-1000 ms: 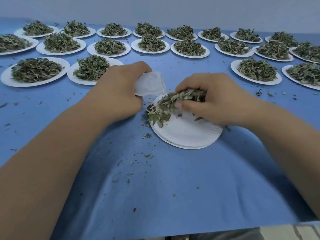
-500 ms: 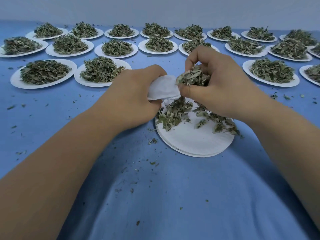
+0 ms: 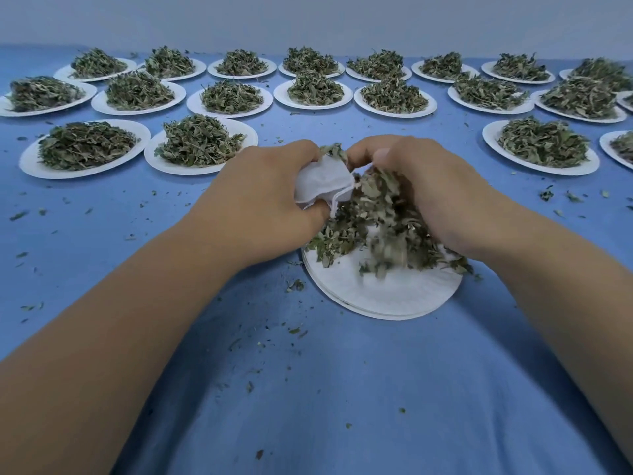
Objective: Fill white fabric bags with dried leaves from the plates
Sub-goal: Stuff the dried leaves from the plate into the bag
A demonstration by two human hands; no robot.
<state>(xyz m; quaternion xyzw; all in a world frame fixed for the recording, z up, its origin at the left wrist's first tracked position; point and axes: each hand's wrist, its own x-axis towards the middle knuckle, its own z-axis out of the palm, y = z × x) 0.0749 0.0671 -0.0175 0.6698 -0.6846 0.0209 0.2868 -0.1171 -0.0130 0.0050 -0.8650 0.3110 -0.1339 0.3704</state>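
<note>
White fabric bag (image 3: pixel 322 181) bunched up in the left hand (image 3: pixel 270 197), fingers curled tight round it, just above the far left edge of the near paper plate (image 3: pixel 394 293). Right hand (image 3: pixel 435 200) curled round a clump of dried leaves (image 3: pixel 376 207) right at the bag's mouth, loose bits blurry over the plate. Loads more heaped plates (image 3: pixel 248 133) further back on the blue cloth (image 3: pixel 342 389).

Our left hand (image 3: pixel 267 197) gripped a small white bag (image 3: pixel 322 181) above the near plate (image 3: pixel 394 298). Our right hand (image 3: pixel 435 193), fingers curled round a clump of dried leaves (image 3: pixel 376 204), met the bag's mouth; loose leaves showed blurred beneath it. Heaped plates (image 3: pixel 85 174) stood in rows on the crumb-flecked blue cloth (image 3: pixel 342 389).
</note>
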